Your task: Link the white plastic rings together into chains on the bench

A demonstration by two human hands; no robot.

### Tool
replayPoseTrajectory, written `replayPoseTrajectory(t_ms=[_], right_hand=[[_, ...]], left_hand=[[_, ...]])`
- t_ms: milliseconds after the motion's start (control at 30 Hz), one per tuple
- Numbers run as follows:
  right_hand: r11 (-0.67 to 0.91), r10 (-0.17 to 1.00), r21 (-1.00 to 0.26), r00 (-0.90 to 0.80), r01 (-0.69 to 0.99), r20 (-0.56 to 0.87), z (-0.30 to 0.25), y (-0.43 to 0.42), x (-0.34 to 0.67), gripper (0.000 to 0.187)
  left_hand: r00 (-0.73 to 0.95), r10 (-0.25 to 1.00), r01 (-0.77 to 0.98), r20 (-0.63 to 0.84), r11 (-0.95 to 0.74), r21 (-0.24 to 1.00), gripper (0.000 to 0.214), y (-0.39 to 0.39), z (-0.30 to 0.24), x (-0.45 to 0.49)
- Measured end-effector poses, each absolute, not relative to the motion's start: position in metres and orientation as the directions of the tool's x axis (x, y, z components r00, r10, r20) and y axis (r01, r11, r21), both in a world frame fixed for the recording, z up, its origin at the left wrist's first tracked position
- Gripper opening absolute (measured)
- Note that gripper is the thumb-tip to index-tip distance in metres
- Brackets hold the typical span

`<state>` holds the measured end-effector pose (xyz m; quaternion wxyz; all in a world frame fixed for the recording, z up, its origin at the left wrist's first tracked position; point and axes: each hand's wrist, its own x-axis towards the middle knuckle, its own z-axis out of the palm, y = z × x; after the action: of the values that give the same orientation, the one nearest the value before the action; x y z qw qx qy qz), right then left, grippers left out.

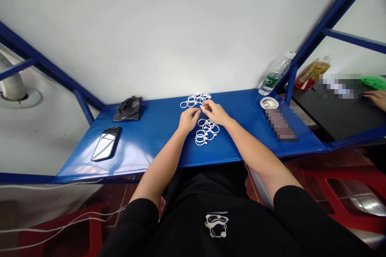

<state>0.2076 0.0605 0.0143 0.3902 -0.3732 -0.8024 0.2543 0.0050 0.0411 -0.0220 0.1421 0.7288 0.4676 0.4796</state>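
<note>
Both my hands meet over the middle of the blue table (pixel 150 140). My left hand (pixel 188 119) and my right hand (pixel 214 111) pinch a small white plastic ring (pixel 201 107) between their fingertips. Just beyond them lies a pile of loose white rings (pixel 195 99). Under my right hand, nearer to me, lies a second cluster of white rings (pixel 206 131) that look linked together.
A black phone (pixel 106 143) lies at the table's left, a crumpled black bag (pixel 129 108) behind it. A white tape roll (pixel 269 103) and a plastic bottle (pixel 275 74) stand at the right. Another person's hand (pixel 376 98) rests on the neighbouring black table. Red stools stand below.
</note>
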Motion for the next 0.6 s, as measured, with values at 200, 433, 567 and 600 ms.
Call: replayPoseTrajectory(t_ms=[200, 433, 567, 600], right_hand=[[0.519, 0.844, -0.783, -0.351, 0.343, 0.405, 0.012, 0.064, 0.205, 0.026], [0.516, 0.833, -0.806, -0.391, 0.289, 0.392, 0.012, 0.064, 0.206, 0.023], [0.464, 0.861, -0.850, -0.353, 0.251, 0.365, 0.011, 0.065, 0.207, 0.020], [0.447, 0.870, -0.861, -0.342, 0.243, 0.355, 0.011, 0.065, 0.207, 0.020]], left_hand=[[0.070, 0.742, 0.534, 0.667, -0.593, 0.603, 0.017, 0.036, -0.015, 0.009], [0.073, 0.714, 0.549, 0.697, -0.612, 0.570, 0.014, 0.036, -0.011, 0.006], [0.080, 0.730, 0.546, 0.678, -0.602, 0.583, 0.019, 0.037, -0.012, 0.006], [0.085, 0.733, 0.544, 0.675, -0.602, 0.585, 0.020, 0.037, -0.012, 0.006]])
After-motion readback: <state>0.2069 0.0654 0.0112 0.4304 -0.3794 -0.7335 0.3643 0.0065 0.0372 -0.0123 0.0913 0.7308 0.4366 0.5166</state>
